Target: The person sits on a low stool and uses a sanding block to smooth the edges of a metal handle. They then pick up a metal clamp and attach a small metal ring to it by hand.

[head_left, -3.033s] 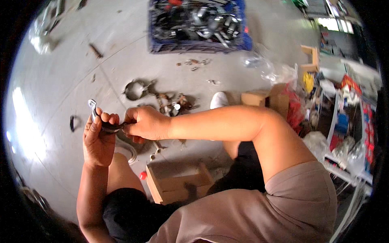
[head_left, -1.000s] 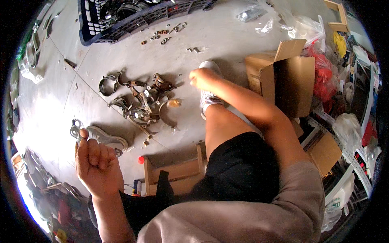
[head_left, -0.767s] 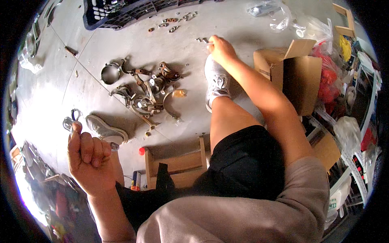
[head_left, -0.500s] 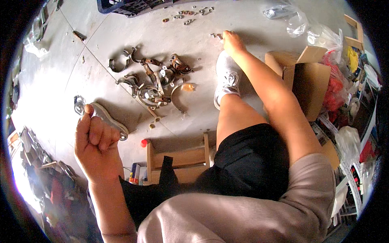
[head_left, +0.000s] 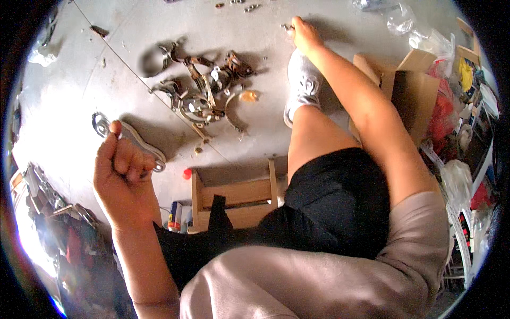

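Note:
Raised at the left, my left hand [head_left: 123,173] is closed around a metal clamp piece. One bolted end [head_left: 99,125] sticks out past the fingertips, and a holed end [head_left: 159,165] shows by the lower fingers; the palm hides its middle. Stretched far forward over the toe of the right shoe [head_left: 304,85], my right hand [head_left: 306,37] pinches small metal fittings [head_left: 287,27], too small to name exactly. Between the hands, a pile of used metal clamps [head_left: 204,90] lies on the floor, with a loose half-ring [head_left: 232,110] at its right side.
Small nuts or sleeves [head_left: 252,8] lie at the far edge. An open cardboard box [head_left: 411,101] stands at the right beside plastic bags [head_left: 443,117]. A low wooden stool [head_left: 236,191] and a spray can [head_left: 175,215] are close to me. Clutter [head_left: 45,207] fills the left side.
The view has tilted nearer, so the floor things sit higher and the dark crate has nearly left the picture. Both hands keep their grips; the right hand still reaches forward.

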Demonstrator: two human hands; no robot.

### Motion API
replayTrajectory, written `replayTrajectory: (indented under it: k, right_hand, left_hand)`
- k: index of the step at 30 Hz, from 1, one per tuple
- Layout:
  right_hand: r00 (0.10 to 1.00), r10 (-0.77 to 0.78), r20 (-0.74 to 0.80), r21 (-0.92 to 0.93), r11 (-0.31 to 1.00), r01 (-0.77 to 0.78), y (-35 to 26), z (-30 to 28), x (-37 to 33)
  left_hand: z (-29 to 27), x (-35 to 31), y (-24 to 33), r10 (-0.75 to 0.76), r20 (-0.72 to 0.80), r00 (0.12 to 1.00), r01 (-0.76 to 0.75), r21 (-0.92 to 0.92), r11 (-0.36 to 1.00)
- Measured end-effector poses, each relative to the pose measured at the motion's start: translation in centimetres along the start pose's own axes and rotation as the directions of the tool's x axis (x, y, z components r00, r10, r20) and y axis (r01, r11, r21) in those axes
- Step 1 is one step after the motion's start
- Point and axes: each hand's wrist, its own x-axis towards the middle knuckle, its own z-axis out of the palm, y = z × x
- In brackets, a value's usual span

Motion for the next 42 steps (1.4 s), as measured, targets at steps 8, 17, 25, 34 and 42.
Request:
replayTrajectory:
  k: [8,17,25,34,42]
  right_hand:
    - [0.996,0.085,-0.032,0.057,0.995,-0.083,-2.6,-1.4,-0.7]
    - [0.684,-0.462,0.565,0.818,0.205,-0.538,-19.7,-13.1,-6.7]
    - [0.589,-0.584,0.559,0.785,0.143,-0.603,-23.2,-19.8,-9.7]
    - [0.576,-0.601,0.555,0.756,0.074,-0.651,-23.0,-19.8,-9.9]
    - [0.683,-0.721,-0.118,0.76,0.377,0.53,-22.8,-19.0,-10.0]
  left_hand:
    - [0.3,0.5,-0.5,-0.085,0.029,0.996,0.083,0.058,0.995]
    - [2.8,-0.8,-1.6,-0.06,0.103,0.993,-0.011,0.58,0.814]
    - [3.6,-2.6,-1.8,0.064,0.268,0.961,-0.219,0.599,0.77]
    - [3.7,-2.5,-1.6,0.102,0.286,0.953,-0.274,0.662,0.698]
    - [3.8,-2.4,-1.4,0.015,0.212,0.977,-0.159,0.68,0.716]
